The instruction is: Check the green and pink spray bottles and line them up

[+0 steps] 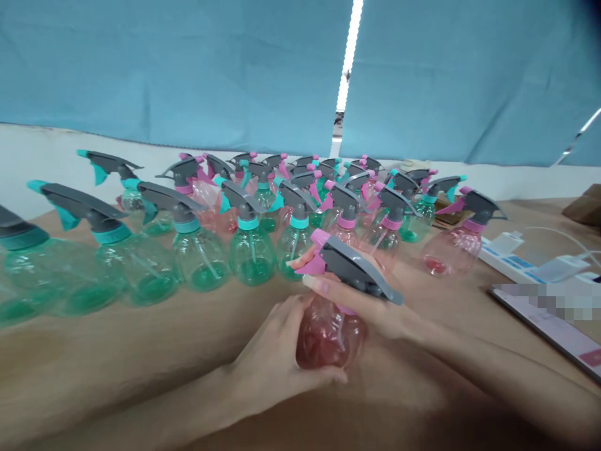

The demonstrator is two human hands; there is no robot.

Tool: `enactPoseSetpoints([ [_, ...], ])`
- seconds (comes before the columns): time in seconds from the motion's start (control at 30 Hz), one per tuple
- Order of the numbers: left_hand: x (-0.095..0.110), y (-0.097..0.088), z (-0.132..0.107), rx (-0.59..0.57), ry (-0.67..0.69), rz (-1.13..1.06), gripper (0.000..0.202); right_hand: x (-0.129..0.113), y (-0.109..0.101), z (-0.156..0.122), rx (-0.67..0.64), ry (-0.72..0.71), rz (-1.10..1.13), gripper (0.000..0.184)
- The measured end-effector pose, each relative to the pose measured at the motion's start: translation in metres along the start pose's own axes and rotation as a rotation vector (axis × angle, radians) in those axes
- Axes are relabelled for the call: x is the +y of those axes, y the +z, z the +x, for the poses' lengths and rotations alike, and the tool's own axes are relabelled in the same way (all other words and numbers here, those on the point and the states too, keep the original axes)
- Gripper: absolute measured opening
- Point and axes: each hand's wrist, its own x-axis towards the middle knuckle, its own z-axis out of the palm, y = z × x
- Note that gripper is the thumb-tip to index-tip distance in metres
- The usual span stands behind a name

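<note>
A blue fabric curtain [188, 69] hangs across the whole back. A narrow bright strip of light [348, 56] shows where two of its panels meet. Below the curtain runs a plain white wall band [42, 156]. The brown wooden bench [117, 351] fills the foreground, and a white power strip [516, 263] lies on its right side.

table [117, 357]: brown, wood-look top | left and centre: green spray bottles [200, 257] standing upright in close rows | centre-right: pink spray bottles [446, 250] upright beside them | right: white power strip [511, 260], flat printed sheet [558, 332] near the front edge | far right: brown cardboard piece [585, 207]
</note>
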Motion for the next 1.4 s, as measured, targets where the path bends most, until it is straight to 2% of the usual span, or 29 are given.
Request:
enactPoseSetpoints([
  [0.23, -0.018, 0.006, -0.003, -0.069, 0.026, 0.302, 0.069, 0.008, -0.020, 0.006, 0.052, -0.025, -0.092, 0.008],
  [0.33, -0.022, 0.010, -0.003, -0.090, 0.055, 0.414, 0.062, 0.012, -0.028, 0.005, 0.100, 0.009, -0.149, 0.010],
  [0.43, -0.024, 0.012, -0.004, -0.097, 0.072, 0.471, 0.056, 0.018, -0.031, 0.002, 0.070, 0.073, -0.133, 0.014],
  [0.73, -0.022, 0.011, -0.003, -0.096, 0.079, 0.468, 0.054, 0.009, -0.029, 0.003, 0.067, 0.117, -0.109, 0.012],
  [1.07, -0.021, 0.009, -0.003, -0.131, 0.081, 0.499, 0.055, 0.022, -0.041, -0.011, 0.094, 0.179, -0.171, 0.018],
  [1.2, -0.022, 0.010, -0.002, -0.123, 0.069, 0.494, 0.055, 0.020, -0.038, -0.011, 0.085, 0.192, -0.152, 0.024],
  [1.4, -0.021, 0.010, -0.003, -0.106, 0.074, 0.467, 0.053, 0.014, -0.031, -0.004, 0.087, 0.098, -0.145, 0.033],
])
